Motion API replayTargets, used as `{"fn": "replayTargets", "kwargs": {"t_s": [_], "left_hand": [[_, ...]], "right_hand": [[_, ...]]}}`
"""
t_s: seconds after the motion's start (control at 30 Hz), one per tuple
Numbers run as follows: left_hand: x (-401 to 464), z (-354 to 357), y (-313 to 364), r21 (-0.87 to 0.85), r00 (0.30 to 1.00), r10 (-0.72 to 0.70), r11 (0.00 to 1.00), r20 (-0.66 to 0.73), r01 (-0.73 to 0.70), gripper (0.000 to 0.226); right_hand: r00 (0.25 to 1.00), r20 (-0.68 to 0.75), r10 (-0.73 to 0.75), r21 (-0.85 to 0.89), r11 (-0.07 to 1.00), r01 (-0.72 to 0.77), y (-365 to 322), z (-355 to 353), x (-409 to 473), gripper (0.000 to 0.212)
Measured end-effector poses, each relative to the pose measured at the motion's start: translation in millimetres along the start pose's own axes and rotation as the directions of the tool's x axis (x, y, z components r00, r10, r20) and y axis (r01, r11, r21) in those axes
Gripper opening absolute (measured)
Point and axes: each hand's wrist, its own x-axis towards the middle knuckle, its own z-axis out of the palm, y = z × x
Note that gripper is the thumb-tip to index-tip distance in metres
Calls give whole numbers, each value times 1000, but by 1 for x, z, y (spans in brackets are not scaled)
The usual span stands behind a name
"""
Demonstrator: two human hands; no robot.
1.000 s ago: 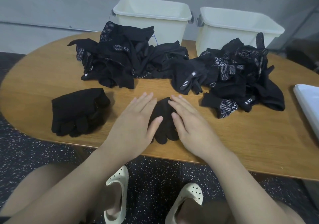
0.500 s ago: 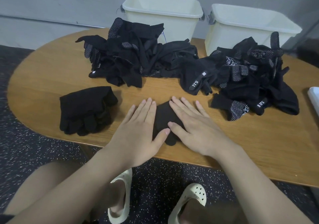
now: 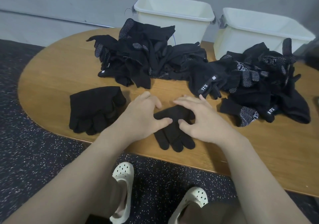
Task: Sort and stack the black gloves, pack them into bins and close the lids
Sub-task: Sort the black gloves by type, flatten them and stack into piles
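Both hands on one plain glove at the near table edge, gathering it.

My left hand (image 3: 141, 115) and right hand (image 3: 198, 118) curl over a plain black glove (image 3: 172, 134), thumbs pinching its cuff end, probably to lift it for stacking; its fingers point toward me, flat, no dots. Left of it sits the sorted stack (image 3: 95, 110), same plain kind. Farther off, the unsorted pile (image 3: 189, 68) mixes plain and dotted-grip gloves. Two open white bins (image 3: 174, 15) wait at the far edge of the table (image 3: 57, 68).
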Motion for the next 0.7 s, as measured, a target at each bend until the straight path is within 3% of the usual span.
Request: {"fn": "replayTargets", "kwargs": {"t_s": [0.13,0.27,0.33,0.4,0.5,0.7], "left_hand": [[3,-4,1,-75,999,16,997,52,-12,33],[-5,-6,1,-235,997,72,970,38,-61,24],[-9,-11,2,-345,994,105,934,25,-90,21],[-15,-18,3,-473,995,101,876,-17,-97,20],[-30,-28,3,-672,992,41,733,-119,-111,18],[-59,-52,-6,-808,951,-151,573,-271,-139,13]], "right_hand": [[1000,-14,10,29,1000,-10,0,-2,-1,60],[997,-47,64,162,985,-56,9,1,-15,16],[993,-46,107,313,946,-88,12,0,-23,10],[994,-12,112,504,859,-90,6,-6,-28,18],[999,21,47,771,635,-46,-16,-10,-33,32],[1000,-7,25,904,428,-4,-73,2,-16,22]]}}
